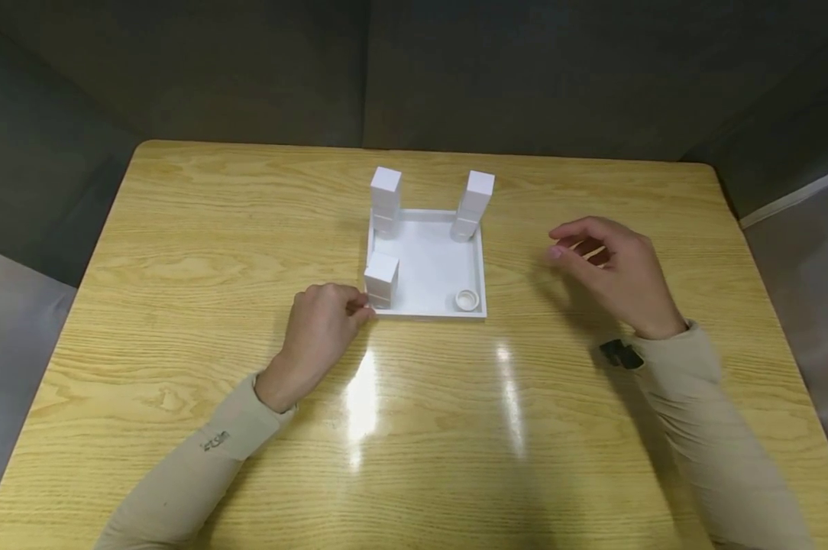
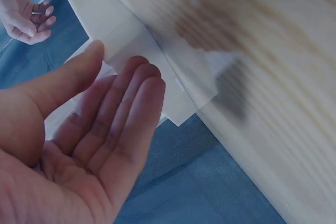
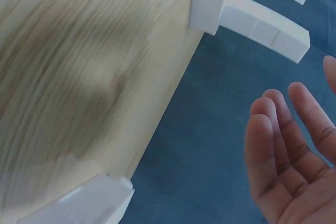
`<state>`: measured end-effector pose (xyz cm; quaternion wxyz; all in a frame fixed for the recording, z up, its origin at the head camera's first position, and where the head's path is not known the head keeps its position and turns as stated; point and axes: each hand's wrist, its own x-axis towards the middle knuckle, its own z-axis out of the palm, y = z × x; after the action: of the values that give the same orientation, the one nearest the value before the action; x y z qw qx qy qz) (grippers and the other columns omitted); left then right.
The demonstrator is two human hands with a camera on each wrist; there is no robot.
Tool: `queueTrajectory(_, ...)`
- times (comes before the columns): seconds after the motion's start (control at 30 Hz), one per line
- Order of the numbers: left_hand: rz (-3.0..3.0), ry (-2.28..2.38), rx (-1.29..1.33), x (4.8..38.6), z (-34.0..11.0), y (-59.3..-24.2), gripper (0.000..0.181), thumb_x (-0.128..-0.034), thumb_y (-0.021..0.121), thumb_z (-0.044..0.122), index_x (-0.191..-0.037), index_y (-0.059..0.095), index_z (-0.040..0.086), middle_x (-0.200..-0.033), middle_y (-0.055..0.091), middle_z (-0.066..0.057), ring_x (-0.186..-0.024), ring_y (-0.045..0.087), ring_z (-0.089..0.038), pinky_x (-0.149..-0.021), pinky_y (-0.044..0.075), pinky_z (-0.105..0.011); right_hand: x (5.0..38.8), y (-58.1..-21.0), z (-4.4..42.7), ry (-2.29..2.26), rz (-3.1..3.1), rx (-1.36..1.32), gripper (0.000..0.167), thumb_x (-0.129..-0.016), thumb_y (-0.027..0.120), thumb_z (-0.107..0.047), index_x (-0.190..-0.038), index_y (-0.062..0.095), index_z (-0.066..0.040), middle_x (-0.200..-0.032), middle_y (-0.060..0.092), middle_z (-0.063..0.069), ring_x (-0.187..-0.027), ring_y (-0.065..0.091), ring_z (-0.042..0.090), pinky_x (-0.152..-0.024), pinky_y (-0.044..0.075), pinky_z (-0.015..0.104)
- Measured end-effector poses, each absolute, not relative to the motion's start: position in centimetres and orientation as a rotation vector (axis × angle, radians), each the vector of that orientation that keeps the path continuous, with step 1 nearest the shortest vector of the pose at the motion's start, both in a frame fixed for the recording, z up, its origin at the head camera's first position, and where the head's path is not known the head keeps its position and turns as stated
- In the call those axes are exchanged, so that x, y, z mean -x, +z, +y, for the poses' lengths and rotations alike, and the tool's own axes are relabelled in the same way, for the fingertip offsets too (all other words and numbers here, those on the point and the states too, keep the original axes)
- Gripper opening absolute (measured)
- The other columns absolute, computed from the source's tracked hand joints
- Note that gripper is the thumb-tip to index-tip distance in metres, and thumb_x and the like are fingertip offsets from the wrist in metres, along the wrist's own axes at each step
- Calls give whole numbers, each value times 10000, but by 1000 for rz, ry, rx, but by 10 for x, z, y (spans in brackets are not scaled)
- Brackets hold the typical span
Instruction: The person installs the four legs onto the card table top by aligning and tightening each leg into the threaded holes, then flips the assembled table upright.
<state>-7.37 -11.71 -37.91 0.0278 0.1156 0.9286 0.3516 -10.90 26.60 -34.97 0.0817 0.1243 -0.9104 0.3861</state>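
My left hand [image 1: 321,321] is at the near-left corner of the tray [image 1: 431,263] on the table [image 1: 215,267], beside the near stack [image 1: 382,283]; my right hand [image 1: 620,279] hangs well apart, empty, relaxed. Contact best kept light and low, I judge, lest the stack tip. Left wrist view shows left thumb [image 2: 73,80] and fingers [image 2: 128,124] apart; head view alone plainly shows the cup [image 1: 466,300].
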Motion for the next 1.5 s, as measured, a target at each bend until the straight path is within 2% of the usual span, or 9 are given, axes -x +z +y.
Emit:
queueTrajectory(0.2, 2868, 1071, -347, 74, -118, -379, 129, -915, 883, 35, -955, 821, -72, -910, 803, -177, -794, 788, -299, -721, 656, -437, 107, -350, 278, 1137, -2713, -347, 230, -1016, 817, -185, -1238, 804, -124, -1123, 775, 22, -914, 667, 66, -784, 496, 142)
queueTrajectory(0.47, 2879, 1066, -375, 74, -117, -380, 139, -909, 888, 33, -946, 818, -81, -902, 799, -186, -788, 789, -305, -702, 656, -431, 107, -350, 299, 1082, -2696, -279, 233, -1005, 826, -151, -1235, 815, -120, -1113, 766, -66, -929, 656, 1, -776, 473, 116)
queueTrajectory(0.63, 2887, 1064, -371, 74, -118, -380, 138, -906, 889, 34, -946, 817, -78, -895, 798, -185, -776, 785, -299, -699, 653, -432, 108, -352, 309, 1073, -2708, -255, 239, -1017, 817, -163, -1248, 809, -103, -1162, 768, -63, -961, 655, -18, -785, 470, 97)
queueTrajectory(0.87, 2898, 1055, -376, 74, -118, -380, 139, -898, 895, 34, -938, 818, -75, -892, 799, -183, -776, 787, -304, -696, 653, -433, 107, -358, 325, 1010, -2746, -200, 238, -1000, 828, -146, -1226, 805, -74, -1154, 750, 55, -915, 619, -58, -787, 448, 76)
queueTrajectory(1.0, 2897, 1055, -379, 74, -117, -380, 143, -897, 897, 38, -938, 818, -75, -895, 799, -183, -779, 788, -302, -691, 652, -426, 103, -356, 337, 936, -2808, -174, 272, -1019, 806, -153, -1265, 778, -40, -1196, 726, 163, -894, 562, -107, -789, 412, 66)
queueTrajectory(1.1, 2903, 1050, -384, 74, -117, -380, 148, -893, 900, 38, -940, 819, -77, -892, 799, -183, -773, 786, -299, -682, 649, -427, 102, -354, 348, 884, -2853, -160, 318, -1039, 785, -203, -1303, 755, -29, -1236, 701, 192, -911, 522, -113, -791, 402, 103)
queueTrajectory(1.2, 2914, 1042, -388, 74, -117, -380, 154, -890, 903, 39, -941, 819, -79, -891, 798, -183, -768, 783, -298, -681, 645, -432, 102, -355, 356, 842, -2869, -159, 352, -1038, 783, -221, -1329, 742, -25, -1251, 687, 200, -946, 570, 21, -792, 400, 152)
queueTrajectory(1.37, 2920, 1027, -382, 74, -116, -380, 155, -890, 903, 39, -940, 818, -80, -892, 798, -184, -764, 778, -293, -682, 641, -436, 101, -359, 364, 791, -2911, -146, 416, -1030, 793, -201, -1379, 701, 5, -1268, 654, 269, -1006, 635, 432, -782, 386, 247)
queueTrajectory(1.5, 2922, 1024, -379, 74, -116, -380, 150, -894, 901, 40, -940, 819, -76, -893, 799, -180, -764, 775, -291, -689, 638, -443, 103, -362, 367, 752, -2964, -105, 502, -1029, 796, -233, -1442, 649, 11, -1295, 644, 313, -1053, 636, 532, -799, 439, 400)
